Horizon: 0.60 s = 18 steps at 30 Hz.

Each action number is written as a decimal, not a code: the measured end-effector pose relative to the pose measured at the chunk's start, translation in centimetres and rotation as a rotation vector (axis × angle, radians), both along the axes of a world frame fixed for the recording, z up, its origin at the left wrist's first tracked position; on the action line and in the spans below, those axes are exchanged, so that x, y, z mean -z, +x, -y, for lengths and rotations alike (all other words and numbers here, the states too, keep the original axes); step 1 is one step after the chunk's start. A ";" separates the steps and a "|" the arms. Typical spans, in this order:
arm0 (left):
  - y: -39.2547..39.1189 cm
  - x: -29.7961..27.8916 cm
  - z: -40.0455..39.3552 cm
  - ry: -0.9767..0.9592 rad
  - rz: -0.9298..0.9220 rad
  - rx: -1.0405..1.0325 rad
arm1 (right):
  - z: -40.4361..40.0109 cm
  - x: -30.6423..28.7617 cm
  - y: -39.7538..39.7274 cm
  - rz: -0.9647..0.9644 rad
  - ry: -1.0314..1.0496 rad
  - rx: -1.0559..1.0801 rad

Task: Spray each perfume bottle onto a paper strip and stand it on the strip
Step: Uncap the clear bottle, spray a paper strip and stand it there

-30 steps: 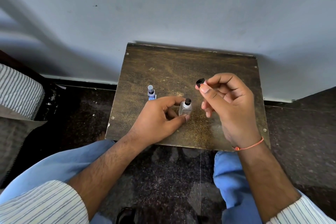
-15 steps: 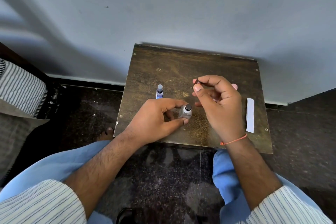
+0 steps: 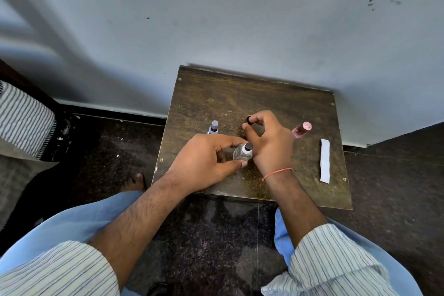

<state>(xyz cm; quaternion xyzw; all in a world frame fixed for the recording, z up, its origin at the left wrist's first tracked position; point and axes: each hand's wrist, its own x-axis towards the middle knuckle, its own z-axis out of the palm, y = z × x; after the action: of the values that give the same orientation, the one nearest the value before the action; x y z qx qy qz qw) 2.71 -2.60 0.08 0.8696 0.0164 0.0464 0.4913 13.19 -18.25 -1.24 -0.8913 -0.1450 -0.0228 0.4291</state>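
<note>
A small clear perfume bottle (image 3: 242,152) with a white collar and dark nozzle stands on the brown wooden table (image 3: 216,96). My left hand (image 3: 206,163) grips it between thumb and fingers. My right hand (image 3: 269,142) pinches the bottle's black cap (image 3: 249,118) just above the table, behind the bottle. A blue bottle (image 3: 213,127) stands to the left. A pink bottle (image 3: 302,129) stands to the right, partly hidden by my right hand. A white paper strip (image 3: 324,160) lies flat near the table's right edge.
The table stands against a pale blue-grey wall (image 3: 216,19). Dark speckled floor (image 3: 108,151) surrounds it. A striped cloth (image 3: 21,118) lies at the far left. My bare foot (image 3: 135,181) shows below the table's left corner, and my knees are under the near edge.
My right hand has lowered with the black cap toward the table top. The view has shifted left, so the pink bottle and paper strip now show. My left hand still holds the clear bottle.
</note>
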 end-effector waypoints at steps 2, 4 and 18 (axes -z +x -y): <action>0.0 -0.1 -0.1 0.007 0.005 -0.003 | -0.2 0.1 0.3 -0.010 -0.021 0.030; 0.0 -0.1 -0.2 0.004 0.009 -0.013 | -0.4 0.0 0.6 -0.025 -0.031 0.048; 0.2 -0.4 0.1 -0.019 -0.011 -0.022 | -0.2 -0.7 -0.2 -0.033 -0.072 0.011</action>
<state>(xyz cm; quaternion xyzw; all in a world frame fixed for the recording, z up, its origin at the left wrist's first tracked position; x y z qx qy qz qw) 2.89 -2.74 0.48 0.8649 0.0293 0.0469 0.4989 12.95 -18.03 -0.51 -0.9072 -0.1337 -0.0051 0.3988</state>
